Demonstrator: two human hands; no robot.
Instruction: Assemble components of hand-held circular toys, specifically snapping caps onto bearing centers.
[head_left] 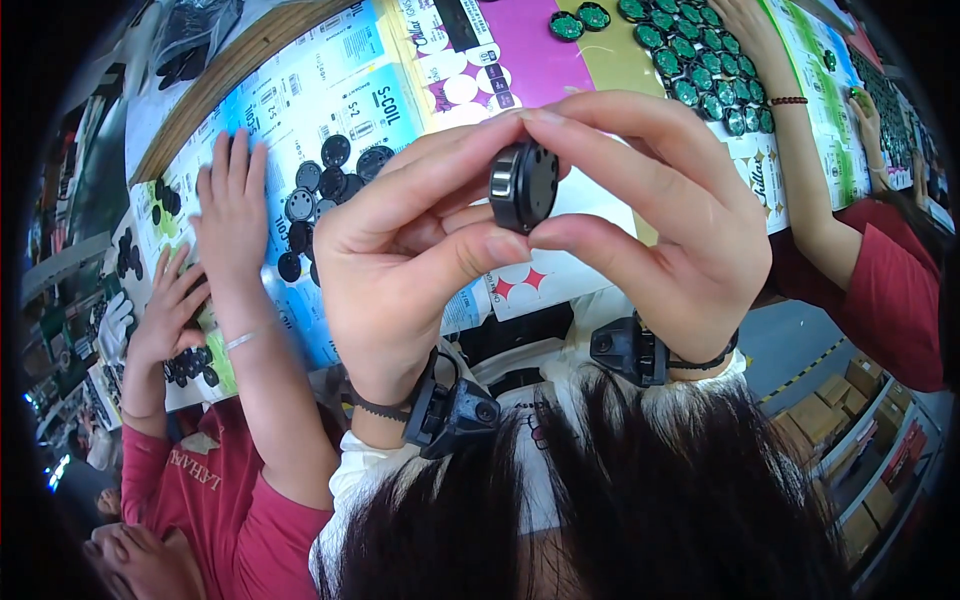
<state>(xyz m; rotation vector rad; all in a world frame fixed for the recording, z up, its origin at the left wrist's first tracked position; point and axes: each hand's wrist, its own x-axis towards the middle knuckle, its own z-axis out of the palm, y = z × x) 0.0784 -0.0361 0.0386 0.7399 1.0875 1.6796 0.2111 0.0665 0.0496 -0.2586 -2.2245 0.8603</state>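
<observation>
I have my left hand (pixel 400 250) and my right hand (pixel 670 220) pinched together on one small round black part (pixel 523 185), held up edge-on in front of me above the paper-covered table (pixel 590 60). Beyond it lie a loose cluster of black discs (pixel 325 190) on the left and neat rows of green-faced discs (pixel 690 70) on the right. I judge this piece is in mid-handling, with much of the black pile left to do.
</observation>
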